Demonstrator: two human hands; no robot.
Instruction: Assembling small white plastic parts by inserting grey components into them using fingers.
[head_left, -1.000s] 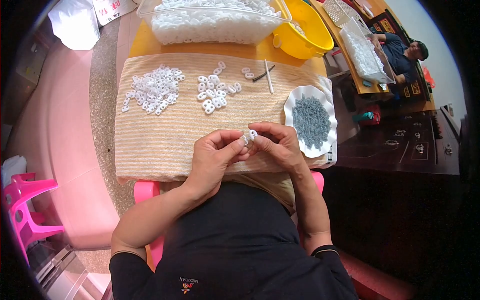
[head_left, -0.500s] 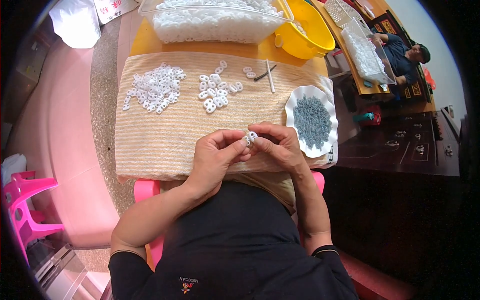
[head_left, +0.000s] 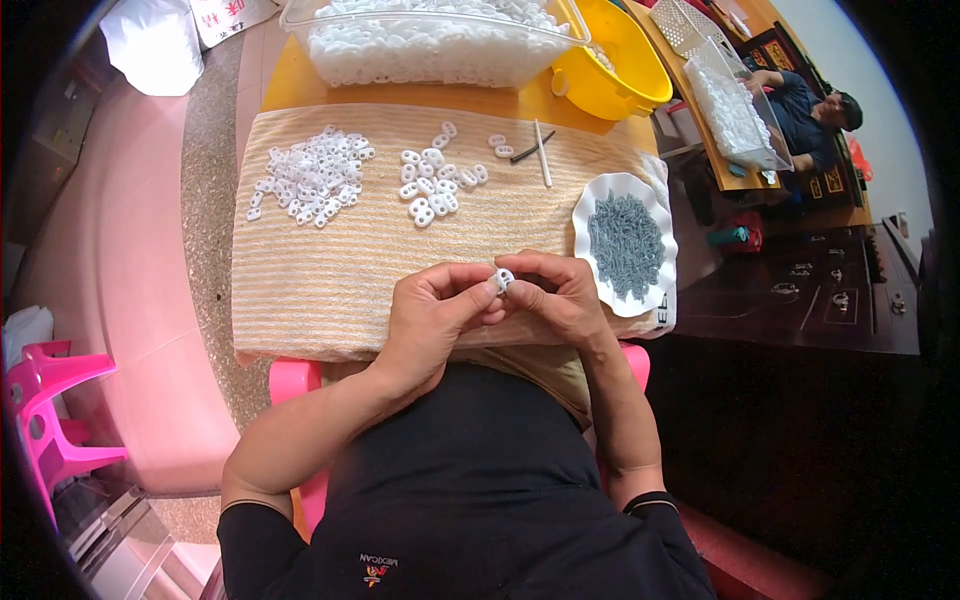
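My left hand [head_left: 435, 310] and my right hand [head_left: 556, 295] meet over the near edge of a striped cloth [head_left: 330, 265], pinching one small white plastic piece [head_left: 504, 279] between their fingertips. Two heaps of similar white pieces lie farther back on the cloth: a larger pile [head_left: 310, 183] at the left and a smaller group [head_left: 432, 184] in the middle. A white scalloped plate [head_left: 592, 205] of small grey parts [head_left: 627, 244] sits just right of my right hand.
A clear bin of white pieces [head_left: 430, 40] and a yellow bowl [head_left: 610, 65] stand at the back. A thin stick [head_left: 542, 153] lies on the cloth. A pink stool [head_left: 50, 400] is at the left. Another person [head_left: 810, 100] sits far right by a second bin [head_left: 735, 110].
Both hands stay together at the cloth's near edge; only the fingers shift slightly around the white piece.
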